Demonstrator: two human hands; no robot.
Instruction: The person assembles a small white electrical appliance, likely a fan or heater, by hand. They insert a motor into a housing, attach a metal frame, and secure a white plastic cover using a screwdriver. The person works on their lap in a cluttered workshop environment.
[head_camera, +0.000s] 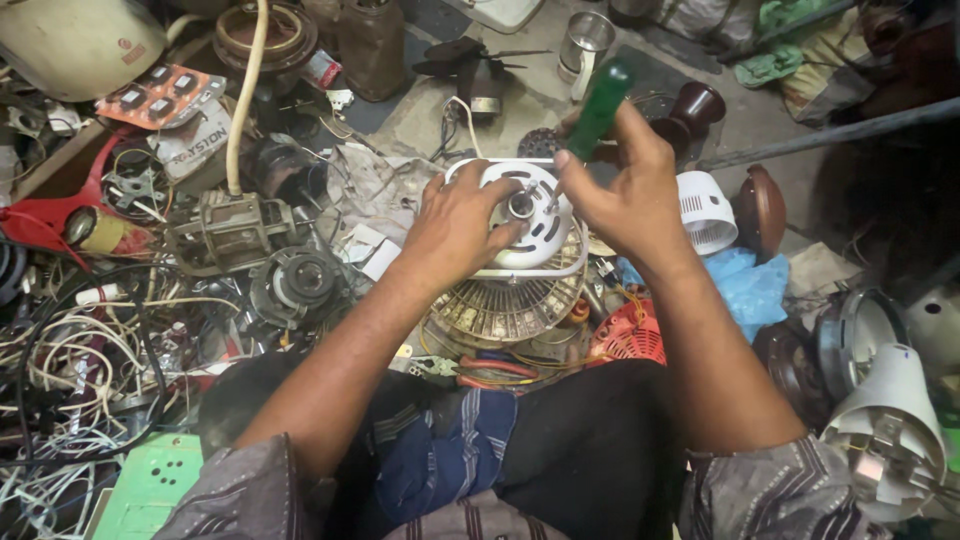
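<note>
Fingers (478, 232) of the left hand (455, 225) are spread and pressed down over the white round motor housing (520, 215), which is held steady at the centre of the view, stacked on a beige ribbed fan motor (505, 305) just above the lap. At 1 o'clock of the housing, the right hand (625, 190) is closed tightly round a green-handled screwdriver (603, 105), its shaft angled down toward the housing's slotted face; the tip is hidden, so whether a screw is engaged cannot be told. The housing is judged to be still seated on the motor, so the fastening work appears to be under way and not finished. Crowding is seen on every side: a bare motor with a cream cable (232, 228) at 9 o'clock, tangled wires (90, 350) at 8 o'clock, a white vented cap (706, 208) at 3 o'clock, an orange grille piece (628, 335) and red-handled pliers (495, 370) at 5 and 6 o'clock.
</note>
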